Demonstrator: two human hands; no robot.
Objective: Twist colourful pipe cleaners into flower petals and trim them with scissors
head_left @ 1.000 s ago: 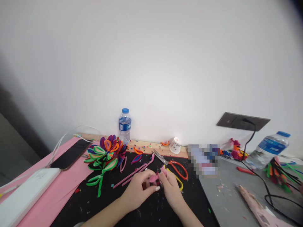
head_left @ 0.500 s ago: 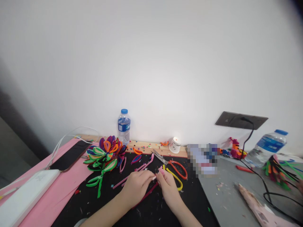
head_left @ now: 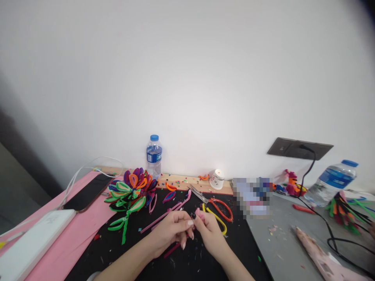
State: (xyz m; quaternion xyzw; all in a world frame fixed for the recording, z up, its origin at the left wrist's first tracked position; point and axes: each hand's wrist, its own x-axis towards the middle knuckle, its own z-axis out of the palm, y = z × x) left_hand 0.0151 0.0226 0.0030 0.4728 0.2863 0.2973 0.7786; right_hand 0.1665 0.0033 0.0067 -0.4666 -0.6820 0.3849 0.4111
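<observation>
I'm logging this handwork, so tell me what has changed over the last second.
The left hand has brought its thumb up close to the right hand; the pink loop that showed between them is out of sight, and a dark pink strip now shows below. The right hand keeps hold of a pink piece. The scissors, white cup and multicoloured flower stayed put.

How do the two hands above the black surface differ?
Nails: the left hand shows pale nails; the right hand shows a dark one.
Hold: the right hand clasps a small pink piece; whether the left hand holds anything is unclear.
Pose: several of the left hand's fingertips show, while the right hand's fingers are mostly hidden.
Shared: both are bare and close together above the black surface.
</observation>
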